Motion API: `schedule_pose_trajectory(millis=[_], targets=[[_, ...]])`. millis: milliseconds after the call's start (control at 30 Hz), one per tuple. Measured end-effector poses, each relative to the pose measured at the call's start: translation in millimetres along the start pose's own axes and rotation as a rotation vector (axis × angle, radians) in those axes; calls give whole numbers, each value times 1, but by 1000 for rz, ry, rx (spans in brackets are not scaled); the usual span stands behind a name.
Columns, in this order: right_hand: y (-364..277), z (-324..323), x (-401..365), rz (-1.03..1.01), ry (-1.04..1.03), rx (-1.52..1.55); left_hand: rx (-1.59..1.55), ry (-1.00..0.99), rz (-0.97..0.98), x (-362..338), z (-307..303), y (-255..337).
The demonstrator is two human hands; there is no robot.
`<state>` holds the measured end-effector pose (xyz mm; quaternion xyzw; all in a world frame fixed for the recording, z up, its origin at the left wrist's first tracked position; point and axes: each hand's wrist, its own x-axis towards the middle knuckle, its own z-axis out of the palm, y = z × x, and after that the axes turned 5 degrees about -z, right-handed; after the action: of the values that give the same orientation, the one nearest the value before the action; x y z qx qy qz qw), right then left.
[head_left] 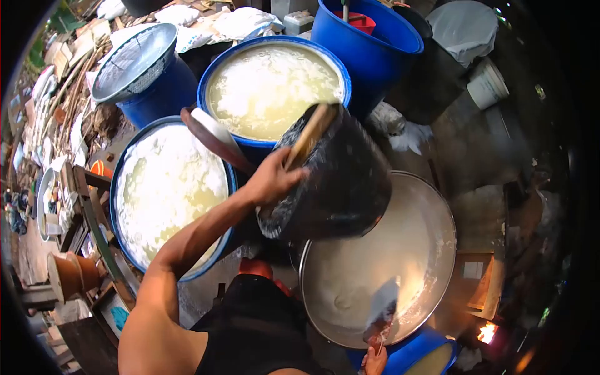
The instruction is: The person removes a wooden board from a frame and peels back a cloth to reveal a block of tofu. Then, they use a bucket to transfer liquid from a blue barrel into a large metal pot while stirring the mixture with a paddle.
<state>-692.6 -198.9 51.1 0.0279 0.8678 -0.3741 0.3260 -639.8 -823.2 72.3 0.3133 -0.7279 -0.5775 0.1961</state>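
Note:
My left hand (275, 179) is closed around the wooden bar (310, 136) across the mouth of a black bucket (353, 181). The bucket lies tilted on its side in the air, mouth to the left, overlapping the far edge of a wide metal pan (442, 215). Pale, cloudy liquid fills the bottom of the pan. At the pan's near rim, my right hand (375, 361) grips the handle of a flat-bladed paddle (382, 306). Its blade reaches in over the liquid and is blurred.
Two blue barrels (230, 181) (201, 94) hold frothy whitish liquid on the left. Behind them stand a mesh strainer (140, 62) on a blue drum and a large blue tub (400, 37). A fire (487, 332) burns at the lower right. A blue container (406, 359) sits below the pan.

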Motion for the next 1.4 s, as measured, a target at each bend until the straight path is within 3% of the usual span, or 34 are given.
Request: schedule_pose_trajectory(millis=[33,100,133,167,233,333,500,633,767,800,900,933,967,1033,1167,1233,1267,1400], targets=[[-12,13,-11,11,12,-1,-256,-34,54,25,-10,-4],[-33,39,-27,60,286,-37,-646,-92,-36,68,-40,-8],[-13,42,-28,-15,285,161,-784,-130,-70,85,-48,-9],[13,44,-5,95,388,12,-830,-145,-82,90,-60,-11],[31,43,-11,37,355,106,-847,-197,-113,97,-69,-19],[-15,49,-35,202,342,54,-721,-229,-157,81,-83,-36],[7,53,-54,265,459,10,-383,-221,-160,52,-112,-63],[26,51,-60,196,495,154,-138,-207,-93,59,-135,-68],[29,50,-56,262,531,152,124,-173,31,67,-172,-64],[18,53,-56,245,560,113,125,-144,22,87,-183,-69],[1,55,-55,200,583,168,-412,75,-340,329,-201,-203],[-4,54,-56,200,574,190,-202,117,-332,349,-215,-211],[-3,54,-57,196,573,206,9,161,-323,359,-223,-208],[1,49,-55,254,546,200,205,333,-402,330,-175,-127],[-2,47,-58,224,601,200,374,261,-394,348,-170,-106],[-2,43,-58,231,599,223,565,304,-152,344,-164,-94],[-4,39,-57,221,585,208,591,295,-219,340,-166,-82],[13,22,-45,177,554,184,629,186,-123,308,-174,-29]])
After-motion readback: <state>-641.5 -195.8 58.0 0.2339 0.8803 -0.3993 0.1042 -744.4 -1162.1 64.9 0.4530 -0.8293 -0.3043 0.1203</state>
